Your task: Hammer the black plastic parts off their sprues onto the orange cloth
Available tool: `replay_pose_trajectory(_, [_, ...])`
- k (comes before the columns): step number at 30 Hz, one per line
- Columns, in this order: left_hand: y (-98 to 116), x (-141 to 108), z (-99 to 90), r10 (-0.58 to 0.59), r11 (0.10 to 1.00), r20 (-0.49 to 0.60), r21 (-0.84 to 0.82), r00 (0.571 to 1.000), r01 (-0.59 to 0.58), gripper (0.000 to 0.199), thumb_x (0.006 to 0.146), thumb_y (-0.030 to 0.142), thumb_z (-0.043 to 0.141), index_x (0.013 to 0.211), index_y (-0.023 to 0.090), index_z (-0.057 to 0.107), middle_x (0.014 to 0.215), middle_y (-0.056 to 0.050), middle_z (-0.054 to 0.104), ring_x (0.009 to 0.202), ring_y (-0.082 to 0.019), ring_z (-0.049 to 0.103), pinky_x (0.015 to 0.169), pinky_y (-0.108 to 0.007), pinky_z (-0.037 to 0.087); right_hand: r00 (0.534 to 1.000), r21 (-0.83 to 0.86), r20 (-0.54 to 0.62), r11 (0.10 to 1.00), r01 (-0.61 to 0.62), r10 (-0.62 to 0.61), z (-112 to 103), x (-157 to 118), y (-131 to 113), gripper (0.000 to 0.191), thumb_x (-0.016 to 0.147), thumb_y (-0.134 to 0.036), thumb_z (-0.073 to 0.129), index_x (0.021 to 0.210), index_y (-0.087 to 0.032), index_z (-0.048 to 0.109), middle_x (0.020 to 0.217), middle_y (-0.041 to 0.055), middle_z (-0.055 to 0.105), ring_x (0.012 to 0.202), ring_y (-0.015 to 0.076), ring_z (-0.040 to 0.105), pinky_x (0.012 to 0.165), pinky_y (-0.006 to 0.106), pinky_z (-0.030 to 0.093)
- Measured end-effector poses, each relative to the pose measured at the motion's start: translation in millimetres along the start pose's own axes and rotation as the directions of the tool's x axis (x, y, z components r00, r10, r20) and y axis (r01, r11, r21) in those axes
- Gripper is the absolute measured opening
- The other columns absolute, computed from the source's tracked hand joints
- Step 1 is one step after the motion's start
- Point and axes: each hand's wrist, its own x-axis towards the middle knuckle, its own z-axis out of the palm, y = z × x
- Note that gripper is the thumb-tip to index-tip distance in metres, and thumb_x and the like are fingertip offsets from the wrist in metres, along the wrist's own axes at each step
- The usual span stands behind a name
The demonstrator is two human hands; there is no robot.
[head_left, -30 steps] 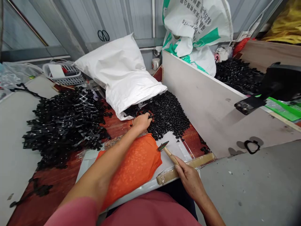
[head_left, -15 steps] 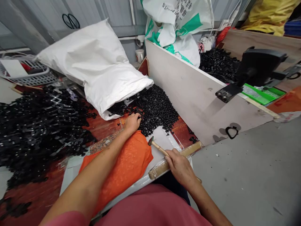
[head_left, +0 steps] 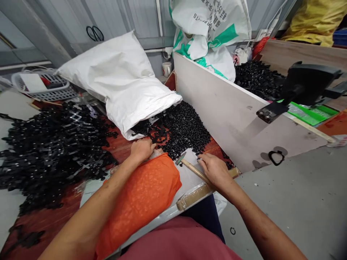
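Observation:
My left hand [head_left: 141, 148] is closed, fingers curled down at the far edge of an orange cloth-covered bundle [head_left: 146, 184], near the open mouth of the white sack [head_left: 127, 86]; anything in it is hidden. My right hand [head_left: 215, 169] has its thumb and forefinger closed at a small black piece, beside a heap of small black plastic parts [head_left: 187, 126]. A small hammer [head_left: 193, 170] rests on the white sheet [head_left: 187, 180], its wooden handle running under my right hand. Black parts on runners [head_left: 158, 134] lie between the sack mouth and the heap.
A large pile of black moulded parts [head_left: 59, 144] lies on the left. A pale board [head_left: 211, 97] walls off the right side, with a black phone holder [head_left: 303, 83] clamped on it. A cardboard strip [head_left: 193, 198] edges the worktop. A plastic basket [head_left: 40, 86] stands back left.
My right hand has shifted from gripping the hammer's handle to further forward, near the heap. My left hand has drawn back from the parts toward the orange bundle. The view has shifted slightly.

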Motion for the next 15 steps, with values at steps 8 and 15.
replay_pose_trajectory(8, [47.6,-1.7,-1.5,0.189,0.980,0.076,-0.072,0.979,-0.184,0.041,0.091,0.049,0.062,0.116,0.017,0.067,0.120,-0.018,0.067,0.121,-0.036,0.058,0.104,-0.049,0.045,0.994,-0.036,0.072,0.996,-0.084,0.086,16.5,86.1,-53.4,0.049,0.089,-0.040,0.073,0.125,-0.009,0.063,0.120,0.0250,0.068,0.116,0.0373,0.062,0.097,0.046,0.046])
replay_pose_trajectory(15, [108.9,26.4,6.5,0.104,0.947,0.087,-0.314,0.991,-0.072,0.030,0.098,0.027,0.051,0.123,0.014,0.060,0.131,-0.020,0.059,0.114,-0.031,0.066,0.094,-0.042,0.052,0.987,0.198,0.103,0.970,-0.141,0.123,37.7,135.6,-33.7,0.076,0.072,-0.030,0.082,0.140,-0.012,0.053,0.129,0.0240,0.065,0.109,0.0333,0.069,0.090,0.039,0.053])
